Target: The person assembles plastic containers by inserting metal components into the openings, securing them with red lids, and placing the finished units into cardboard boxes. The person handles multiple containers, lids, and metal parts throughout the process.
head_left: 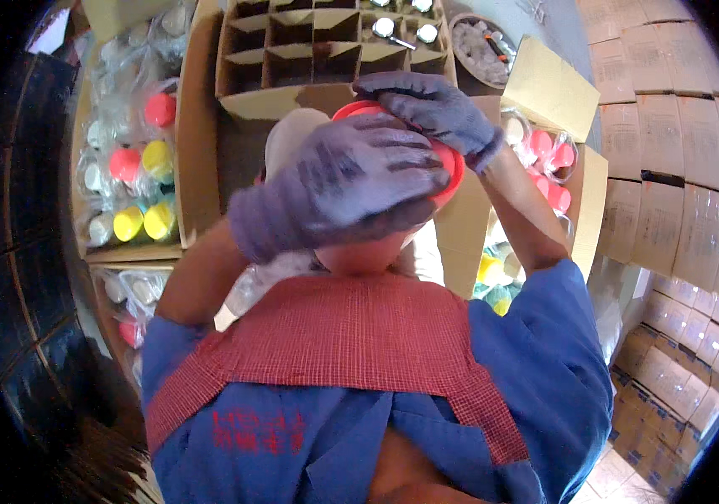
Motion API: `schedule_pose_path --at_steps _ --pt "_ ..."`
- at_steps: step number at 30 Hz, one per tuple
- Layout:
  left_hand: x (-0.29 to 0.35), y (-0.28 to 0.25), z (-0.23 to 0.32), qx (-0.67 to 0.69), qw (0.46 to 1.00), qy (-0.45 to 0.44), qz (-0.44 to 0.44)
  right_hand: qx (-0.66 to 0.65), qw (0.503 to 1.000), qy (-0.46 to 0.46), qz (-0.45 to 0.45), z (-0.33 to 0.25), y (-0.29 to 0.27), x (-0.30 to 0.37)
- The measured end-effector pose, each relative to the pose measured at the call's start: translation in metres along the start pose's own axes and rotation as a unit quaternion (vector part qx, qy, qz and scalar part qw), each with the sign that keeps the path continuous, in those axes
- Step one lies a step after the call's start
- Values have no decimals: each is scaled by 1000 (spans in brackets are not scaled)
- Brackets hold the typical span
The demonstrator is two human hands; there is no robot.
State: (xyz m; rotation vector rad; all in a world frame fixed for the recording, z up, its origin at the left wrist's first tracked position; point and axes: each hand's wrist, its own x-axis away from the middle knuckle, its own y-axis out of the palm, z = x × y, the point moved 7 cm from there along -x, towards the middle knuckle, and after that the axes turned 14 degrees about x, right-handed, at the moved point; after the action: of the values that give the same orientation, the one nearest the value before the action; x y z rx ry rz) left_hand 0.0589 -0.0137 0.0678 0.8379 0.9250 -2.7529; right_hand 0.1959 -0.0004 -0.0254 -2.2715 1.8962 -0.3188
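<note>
In front of my chest is a round red tub [368, 254] with a brighter red rim [452, 168]. My left hand [359, 172], in a grey-purple glove, lies across its top with the fingers stretched over to the right side and pressed together; motion smears it slightly. Over the far rim curls my right hand [431, 109], gloved alike, fingers pointing left. Both hands grip the tub, and the left one hides most of its top. Whether a lid or an opening lies beneath cannot be made out.
Beyond the hands stands a divided carton [246, 99] with several silver-capped items at its far right. Open cartons of bagged bottles with coloured caps flank me, left [191, 126] and right [590, 202]. A round bin [481, 63] stands behind. Stacked boxes [662, 143] line the right.
</note>
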Motion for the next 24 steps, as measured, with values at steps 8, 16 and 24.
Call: schedule_pose_path --at_steps 8,16,24 --pt "-14 -3 -18 -134 984 -115 20 -53 993 76 78 107 -44 -60" --pt "2 -30 -76 -29 981 -157 111 568 766 193 232 287 -185 -108" --pt "19 -39 -103 12 965 -154 213 477 806 345 58 301 -209 -103"
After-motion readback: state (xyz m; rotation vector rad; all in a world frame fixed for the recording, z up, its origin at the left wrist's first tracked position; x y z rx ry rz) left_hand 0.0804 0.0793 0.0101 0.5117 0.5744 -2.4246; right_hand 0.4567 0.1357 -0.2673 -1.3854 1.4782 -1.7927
